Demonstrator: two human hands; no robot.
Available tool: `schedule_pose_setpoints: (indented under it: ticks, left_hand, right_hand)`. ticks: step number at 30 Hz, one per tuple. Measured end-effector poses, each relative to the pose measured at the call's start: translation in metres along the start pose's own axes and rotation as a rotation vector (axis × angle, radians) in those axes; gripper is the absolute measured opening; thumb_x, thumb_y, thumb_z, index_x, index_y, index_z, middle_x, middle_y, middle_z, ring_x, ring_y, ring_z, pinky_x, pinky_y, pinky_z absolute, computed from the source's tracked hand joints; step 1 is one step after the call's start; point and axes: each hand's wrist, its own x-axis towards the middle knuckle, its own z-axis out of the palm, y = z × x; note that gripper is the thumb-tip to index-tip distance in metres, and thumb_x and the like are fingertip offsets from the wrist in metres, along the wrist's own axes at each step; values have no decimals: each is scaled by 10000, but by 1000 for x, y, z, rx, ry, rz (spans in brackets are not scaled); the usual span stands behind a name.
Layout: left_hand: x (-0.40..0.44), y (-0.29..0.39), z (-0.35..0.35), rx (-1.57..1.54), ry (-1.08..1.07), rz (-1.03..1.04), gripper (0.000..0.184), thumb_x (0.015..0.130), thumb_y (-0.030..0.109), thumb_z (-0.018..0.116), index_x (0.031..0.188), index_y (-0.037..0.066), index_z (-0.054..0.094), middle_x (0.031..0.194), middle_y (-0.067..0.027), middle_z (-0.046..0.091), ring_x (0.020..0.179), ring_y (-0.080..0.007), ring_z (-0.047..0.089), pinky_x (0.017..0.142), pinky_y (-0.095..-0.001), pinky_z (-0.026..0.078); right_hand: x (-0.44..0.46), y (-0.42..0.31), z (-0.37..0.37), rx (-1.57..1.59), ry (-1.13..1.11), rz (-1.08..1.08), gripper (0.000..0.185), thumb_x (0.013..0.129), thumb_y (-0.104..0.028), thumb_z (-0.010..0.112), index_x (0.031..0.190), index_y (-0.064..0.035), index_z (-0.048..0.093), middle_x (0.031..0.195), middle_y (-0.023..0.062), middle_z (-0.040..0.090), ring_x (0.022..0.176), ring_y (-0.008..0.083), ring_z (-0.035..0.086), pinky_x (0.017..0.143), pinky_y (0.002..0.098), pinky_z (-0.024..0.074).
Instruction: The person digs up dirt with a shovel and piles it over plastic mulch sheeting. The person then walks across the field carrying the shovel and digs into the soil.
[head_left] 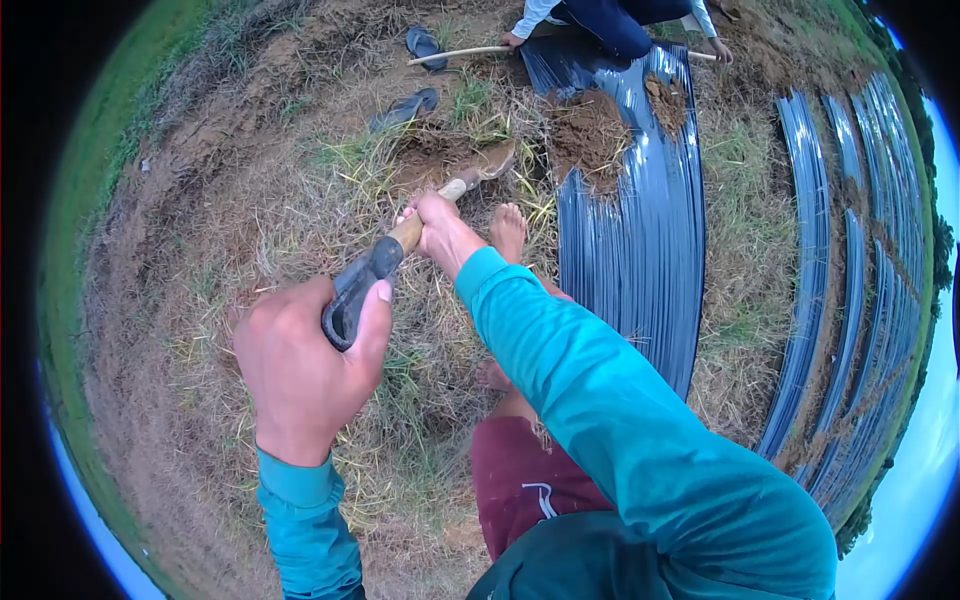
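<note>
My left hand (310, 360) is closed round the black D-shaped handle of a shovel (408, 232), at the left of the view. Farther down the wooden shaft, my right hand (440, 228) wraps round it. The shovel's blade (497, 160) points away from me and rests at loose soil and grass beside a dug patch (430, 155). Right of the blade, a strip of black plastic film (630, 260) lies along the ground with a heap of brown soil (588, 135) on it.
A co-worker (610, 25) crouches at the film's far end, both hands on a long stick (460, 52). Two dark sandals (405, 108) lie left of them. My bare foot (509, 232) stands near the film's left edge. More film-covered rows (805, 270) run along the right.
</note>
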Motion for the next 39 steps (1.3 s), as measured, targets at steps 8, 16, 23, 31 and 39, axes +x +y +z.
schedule_pose_setpoints:
  ticks: [8,16,23,31,39]
  left_hand:
    - [9,-43,13,-52,-139,164,337,721,211,688,581,82,409,575,-79,388,534,-272,410,562,-388,308]
    - [97,-115,122,-258,19,-7,351,749,220,678,586,65,409,566,-105,402,522,-294,407,568,-397,323]
    - [141,-101,125,-244,96,31,359,735,253,717,595,62,448,596,-118,495,542,-305,475,548,-417,359]
    - [59,-157,170,-309,-35,71,323,704,220,698,583,88,429,565,-75,401,527,-272,433,545,-389,329]
    - [1,-142,203,-303,87,139,342,730,274,734,599,99,472,604,-69,459,574,-269,463,595,-395,367]
  right_hand:
    - [2,14,8,-195,221,24,44,863,-36,492,836,-5,477,607,70,486,464,192,499,419,375,488]
    - [144,-46,64,-482,337,-41,81,846,-52,492,797,12,484,565,111,515,430,246,545,402,404,480]
    - [199,-84,56,-487,161,17,191,834,-16,497,1006,68,500,673,132,551,506,253,560,472,395,495]
    - [209,-19,39,-646,425,30,144,851,-22,497,958,75,511,639,144,543,457,246,554,426,407,491]
    - [243,-20,-28,-740,148,149,89,867,-97,486,814,-36,523,596,96,510,505,254,546,520,418,501]
